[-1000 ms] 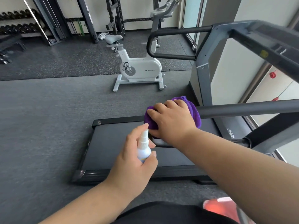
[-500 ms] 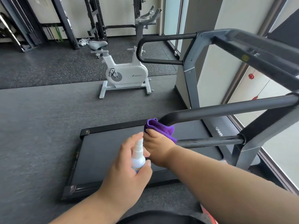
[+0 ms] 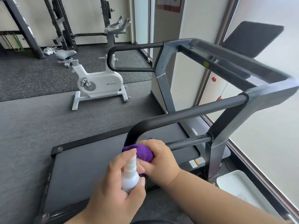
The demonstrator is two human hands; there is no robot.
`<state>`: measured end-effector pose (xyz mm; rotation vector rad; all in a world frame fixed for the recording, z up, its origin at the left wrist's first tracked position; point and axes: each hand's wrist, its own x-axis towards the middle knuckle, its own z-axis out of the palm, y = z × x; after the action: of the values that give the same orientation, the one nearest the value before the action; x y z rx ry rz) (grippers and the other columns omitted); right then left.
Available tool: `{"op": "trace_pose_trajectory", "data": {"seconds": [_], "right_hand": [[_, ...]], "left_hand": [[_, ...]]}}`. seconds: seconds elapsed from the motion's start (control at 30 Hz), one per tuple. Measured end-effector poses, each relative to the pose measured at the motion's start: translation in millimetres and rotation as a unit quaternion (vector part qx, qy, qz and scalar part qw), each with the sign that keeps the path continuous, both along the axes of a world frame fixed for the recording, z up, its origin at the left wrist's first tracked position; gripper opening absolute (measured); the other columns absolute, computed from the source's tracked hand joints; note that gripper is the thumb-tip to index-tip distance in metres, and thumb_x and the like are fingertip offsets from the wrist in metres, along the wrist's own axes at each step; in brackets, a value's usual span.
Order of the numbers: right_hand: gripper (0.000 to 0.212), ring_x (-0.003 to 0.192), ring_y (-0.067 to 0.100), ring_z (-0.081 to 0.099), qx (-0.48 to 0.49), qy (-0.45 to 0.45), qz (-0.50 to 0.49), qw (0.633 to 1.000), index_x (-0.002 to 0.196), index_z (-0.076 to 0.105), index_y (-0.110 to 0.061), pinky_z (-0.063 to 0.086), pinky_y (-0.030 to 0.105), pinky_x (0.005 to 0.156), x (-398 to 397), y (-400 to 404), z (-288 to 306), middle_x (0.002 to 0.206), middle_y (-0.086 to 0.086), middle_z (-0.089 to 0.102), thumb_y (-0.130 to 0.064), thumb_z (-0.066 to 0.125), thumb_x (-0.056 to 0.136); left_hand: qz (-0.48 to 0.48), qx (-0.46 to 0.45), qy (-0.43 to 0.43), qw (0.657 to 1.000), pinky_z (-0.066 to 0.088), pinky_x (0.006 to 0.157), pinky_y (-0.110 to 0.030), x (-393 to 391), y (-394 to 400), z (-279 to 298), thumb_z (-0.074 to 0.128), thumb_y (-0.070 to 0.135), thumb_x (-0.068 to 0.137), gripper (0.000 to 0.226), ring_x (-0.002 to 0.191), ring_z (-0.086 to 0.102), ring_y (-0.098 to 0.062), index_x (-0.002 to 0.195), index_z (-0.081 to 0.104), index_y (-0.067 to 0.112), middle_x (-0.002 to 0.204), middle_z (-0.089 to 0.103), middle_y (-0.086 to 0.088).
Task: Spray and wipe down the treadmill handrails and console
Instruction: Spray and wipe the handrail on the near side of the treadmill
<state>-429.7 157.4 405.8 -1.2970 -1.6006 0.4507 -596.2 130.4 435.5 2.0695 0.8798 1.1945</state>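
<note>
Nearest me, my left hand (image 3: 113,191) grips the small white plastic spray bottle (image 3: 130,177), nozzle aimed forward, ready to mist. Beyond it, my right hand (image 3: 159,159) clamps the purple microfibre cloth (image 3: 140,151) around the black padded treadmill handrail (image 3: 186,115) at its curved end, so wiping covers the bend.
</note>
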Motion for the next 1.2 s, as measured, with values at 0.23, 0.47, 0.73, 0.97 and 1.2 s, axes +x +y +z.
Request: {"op": "trace_pose_trajectory", "data": {"seconds": [0.23, 0.47, 0.73, 0.97, 1.2], "right_hand": [[0.024, 0.074, 0.003, 0.066, -0.034, 0.254, -0.205, 0.945, 0.089, 0.068, -0.041, 0.046, 0.011, 0.066, 97, -40, 10, 0.080, -0.010, 0.072, -0.057, 0.058, 0.075], [0.015, 0.074, -0.002, 0.065, 0.064, 0.262, -0.284, 0.920, 0.090, 0.067, -0.047, 0.044, 0.005, 0.062, 220, -32, 43, 0.081, -0.017, 0.071, -0.056, 0.059, 0.080], [0.028, 0.104, 0.001, 0.055, 0.108, 0.017, -0.294, 0.950, 0.109, 0.060, -0.047, 0.045, 0.033, 0.095, 338, 21, 62, 0.102, -0.028, 0.061, -0.056, 0.061, 0.083], [0.063, 0.124, 0.025, 0.054, 0.015, -0.293, -0.268, 0.918, 0.117, 0.066, -0.030, 0.022, 0.056, 0.114, 328, 43, 36, 0.117, -0.009, 0.068, -0.076, 0.030, 0.091], [0.065, 0.119, 0.024, 0.058, 0.048, -0.319, -0.191, 0.927, 0.117, 0.067, -0.028, 0.028, 0.054, 0.110, 271, 48, 30, 0.115, -0.009, 0.069, -0.075, 0.030, 0.092]], "left_hand": [[0.004, 0.003, 0.042, 0.999, 0.045, 0.070, -0.002, 70, -5, -4, 0.070, 0.007, 0.072, 0.088, 0.087, 0.065, -0.001, 0.129, 0.035, 0.066, 0.101, 0.065, 0.020], [-0.009, -0.004, 0.069, 0.998, 0.043, 0.070, 0.000, 154, -5, -3, 0.078, -0.015, 0.069, 0.109, 0.086, 0.065, -0.001, 0.127, 0.036, 0.067, 0.102, 0.065, 0.019], [0.025, -0.015, 0.057, 0.998, 0.041, 0.075, 0.000, 215, 3, 4, 0.066, 0.014, 0.076, 0.083, 0.095, 0.062, 0.000, 0.132, 0.031, 0.064, 0.108, 0.063, 0.020], [0.081, -0.042, 0.067, 0.994, 0.041, 0.078, 0.000, 230, -2, -1, 0.066, 0.015, 0.076, 0.083, 0.099, 0.062, -0.002, 0.130, 0.031, 0.067, 0.109, 0.063, 0.019], [0.132, -0.085, 0.069, 0.985, 0.045, 0.071, -0.005, 207, -8, -7, 0.073, 0.001, 0.082, 0.092, 0.090, 0.065, -0.006, 0.124, 0.034, 0.072, 0.106, 0.062, 0.021]]}}
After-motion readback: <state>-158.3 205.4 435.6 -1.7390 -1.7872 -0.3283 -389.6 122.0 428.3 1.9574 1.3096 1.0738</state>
